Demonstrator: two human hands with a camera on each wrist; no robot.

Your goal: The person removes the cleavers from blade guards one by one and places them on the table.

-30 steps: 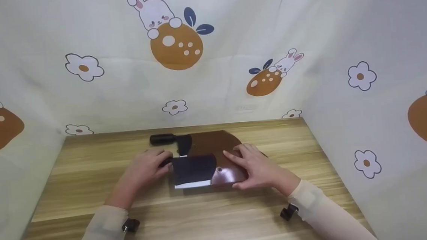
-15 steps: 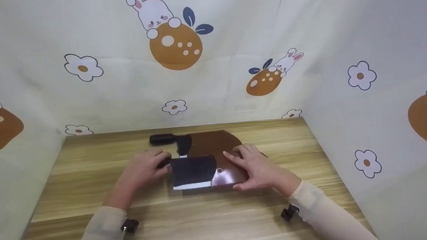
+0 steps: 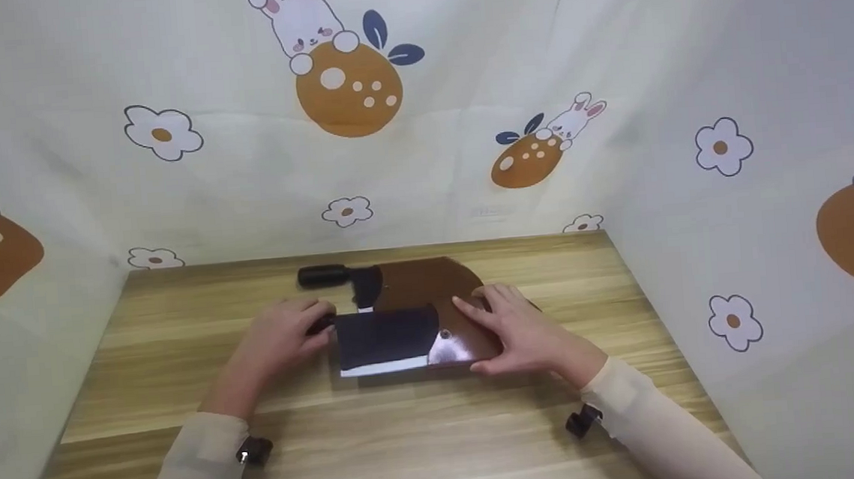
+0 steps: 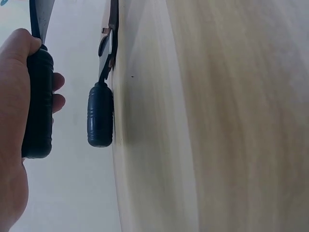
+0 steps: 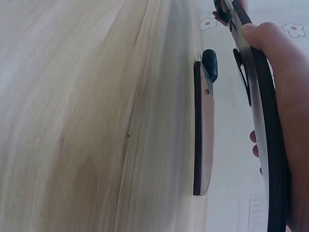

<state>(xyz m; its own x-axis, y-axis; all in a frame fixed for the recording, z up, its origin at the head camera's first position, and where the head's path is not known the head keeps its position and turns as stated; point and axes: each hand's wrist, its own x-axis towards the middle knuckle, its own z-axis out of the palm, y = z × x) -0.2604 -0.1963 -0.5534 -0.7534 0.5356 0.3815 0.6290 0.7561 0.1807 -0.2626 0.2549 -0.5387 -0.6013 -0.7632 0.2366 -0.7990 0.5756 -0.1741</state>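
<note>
As the mid-frame cleaver (image 3: pixel 387 338) looks heavy, the left hand (image 3: pixel 278 344) aptly grips its handle (image 4: pixel 39 106), the right hand (image 3: pixel 530 331) its stiff sheath (image 3: pixel 461 344).

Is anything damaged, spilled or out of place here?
Nothing looks spilled or damaged. The front cleaver stands out: it's partly outside its brown sheath, exposed between the left hand and right hand.

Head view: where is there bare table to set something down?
Bare: wooden table between the left sleeve and right sleeve; left of the left hand; right of the right hand. Crowded: back centre, where the held cleaver visually overlaps the resting cleaver.
</note>
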